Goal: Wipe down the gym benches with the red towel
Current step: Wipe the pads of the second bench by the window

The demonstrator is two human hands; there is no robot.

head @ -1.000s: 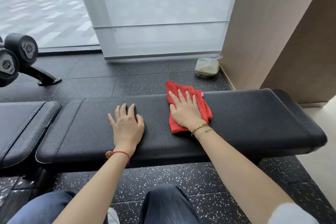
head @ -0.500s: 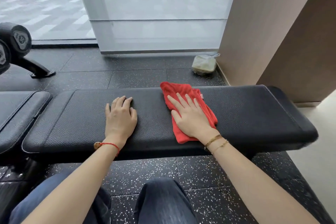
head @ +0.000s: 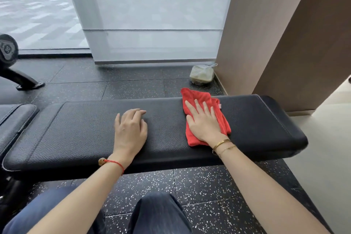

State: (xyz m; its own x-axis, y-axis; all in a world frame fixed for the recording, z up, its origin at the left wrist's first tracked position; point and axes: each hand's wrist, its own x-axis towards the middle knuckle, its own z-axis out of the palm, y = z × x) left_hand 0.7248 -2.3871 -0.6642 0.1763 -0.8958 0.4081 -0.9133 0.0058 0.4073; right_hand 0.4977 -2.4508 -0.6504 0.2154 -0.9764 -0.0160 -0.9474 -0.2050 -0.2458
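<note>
- Red towel (head: 206, 119) is lying on the black padded bench (head: 79, 135), at 3 o'clock of centre.
- Right hand (head: 204, 121) is pressing it, fingers spread flat.
- Left hand (head: 131, 129) is resting on the bare padding, fingers relaxed.

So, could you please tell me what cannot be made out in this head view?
- Part of the red towel: hidden under the right hand.
- The second bench pad and dumbbell: cut off by the left edge.
- The floor container's contents: too small and cloudy.
- The bench frame: hidden below its pad.
</note>
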